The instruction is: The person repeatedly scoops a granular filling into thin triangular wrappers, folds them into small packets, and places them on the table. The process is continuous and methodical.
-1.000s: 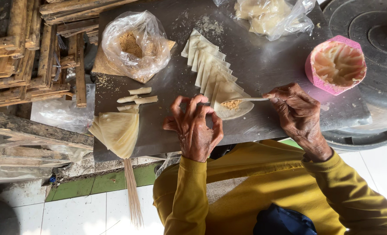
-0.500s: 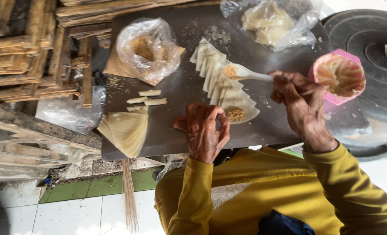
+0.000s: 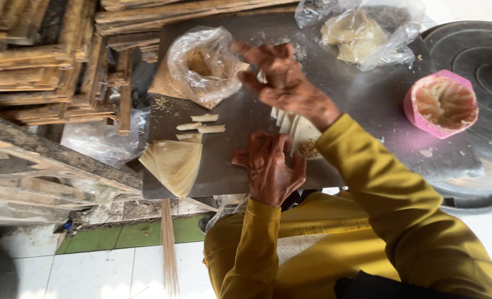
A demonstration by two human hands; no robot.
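The person wears a mustard-yellow long-sleeved top, its cuffs ending at the wrists of the bare left hand (image 3: 269, 169) and right hand (image 3: 282, 77). Both hands look wrinkled and bear no rings. At 5 o'clock, dark cloth shows below the yellow.

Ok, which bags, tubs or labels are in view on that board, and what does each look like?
Clear plastic bag: board's far left, open, brown crumbly filling, right hand beside it.
Second clear bag: far right corner, pale dough-like sheets.
Pink tub: right edge, round, pale contents.
No labels or screens visible.
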